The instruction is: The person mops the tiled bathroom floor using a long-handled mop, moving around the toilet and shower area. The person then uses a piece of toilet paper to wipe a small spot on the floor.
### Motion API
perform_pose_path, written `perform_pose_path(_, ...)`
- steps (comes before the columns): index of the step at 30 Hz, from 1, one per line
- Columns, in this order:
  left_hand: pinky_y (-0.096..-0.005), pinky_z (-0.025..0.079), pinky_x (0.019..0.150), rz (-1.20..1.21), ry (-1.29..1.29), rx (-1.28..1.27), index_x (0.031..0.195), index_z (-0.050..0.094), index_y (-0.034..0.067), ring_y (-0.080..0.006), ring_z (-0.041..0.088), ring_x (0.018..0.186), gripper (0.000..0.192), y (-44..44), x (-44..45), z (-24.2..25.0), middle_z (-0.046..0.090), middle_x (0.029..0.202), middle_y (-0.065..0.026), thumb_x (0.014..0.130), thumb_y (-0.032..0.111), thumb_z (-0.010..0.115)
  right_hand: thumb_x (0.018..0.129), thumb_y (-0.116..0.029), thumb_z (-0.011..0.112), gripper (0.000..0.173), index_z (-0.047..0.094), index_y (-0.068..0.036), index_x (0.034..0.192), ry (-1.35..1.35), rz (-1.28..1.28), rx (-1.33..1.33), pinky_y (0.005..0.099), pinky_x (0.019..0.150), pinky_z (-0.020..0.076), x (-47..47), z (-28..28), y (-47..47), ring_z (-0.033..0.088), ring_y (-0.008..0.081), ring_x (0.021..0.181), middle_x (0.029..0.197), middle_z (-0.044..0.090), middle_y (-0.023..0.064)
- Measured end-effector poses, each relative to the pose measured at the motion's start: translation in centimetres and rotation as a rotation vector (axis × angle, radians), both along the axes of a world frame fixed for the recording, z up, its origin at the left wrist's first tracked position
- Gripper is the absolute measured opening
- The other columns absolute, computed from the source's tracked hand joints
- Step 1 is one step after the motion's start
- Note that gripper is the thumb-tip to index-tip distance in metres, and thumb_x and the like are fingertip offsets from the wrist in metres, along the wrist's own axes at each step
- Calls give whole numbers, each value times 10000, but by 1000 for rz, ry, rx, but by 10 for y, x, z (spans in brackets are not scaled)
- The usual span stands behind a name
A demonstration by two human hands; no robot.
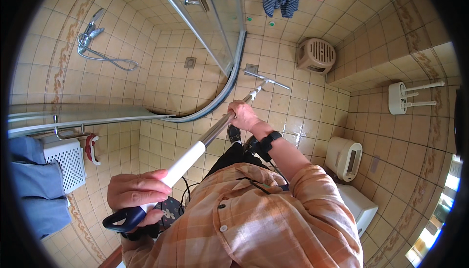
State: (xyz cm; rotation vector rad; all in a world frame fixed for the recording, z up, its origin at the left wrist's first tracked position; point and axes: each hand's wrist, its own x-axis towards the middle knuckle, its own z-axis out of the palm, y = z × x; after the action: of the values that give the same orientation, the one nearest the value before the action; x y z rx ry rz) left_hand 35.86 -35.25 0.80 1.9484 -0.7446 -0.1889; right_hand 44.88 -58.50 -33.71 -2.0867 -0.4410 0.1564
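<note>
A long-handled floor squeegee, with a white grip and a metal pole, slants from lower left to upper centre. My left hand holds the white grip near its dark blue looped end. Further down, my right hand is closed around the metal pole. The squeegee's blade lies on the tiled floor beside a square floor drain, close to the curved shower sill. Wet-looking shine shows on the tiles right of my feet.
The curved shower sill and glass door stand left of the blade. A beige plastic stool is at the far wall. Right are a wall-mounted brush holder and a cream bin-like container. Blue towels hang at left.
</note>
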Motion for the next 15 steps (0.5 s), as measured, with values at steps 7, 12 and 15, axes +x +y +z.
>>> perform_pose_path(7, -412, 591, 732, -29, -43, -34, 798, 672, 11, -275, 709, 720, 178, 5, -12, 7, 692, 745, -147, 749, 176, 717, 669, -87, 553, 53, 563, -36, 657, 43, 196, -134, 452, 702, 484, -27, -3, -5, 580, 380, 739, 699, 597, 178)
perform_pose_path(12, -422, 589, 728, 25, -48, -74, 765, 658, 7, -267, 699, 658, 150, 15, -21, 10, 683, 710, -139, 765, 156, 678, 620, -108, 553, 80, 532, -32, 607, 132, 215, -166, 465, 656, 479, -31, 18, -8, 566, 400, 681, 637, 567, 195)
perform_pose_path(15, -433, 579, 748, 112, -50, -151, 751, 647, 12, -246, 696, 640, 186, 17, -19, 14, 678, 696, -134, 809, 189, 662, 624, -100, 547, 69, 543, -31, 622, 85, 211, -171, 454, 646, 484, -24, 29, -5, 577, 401, 688, 641, 571, 199)
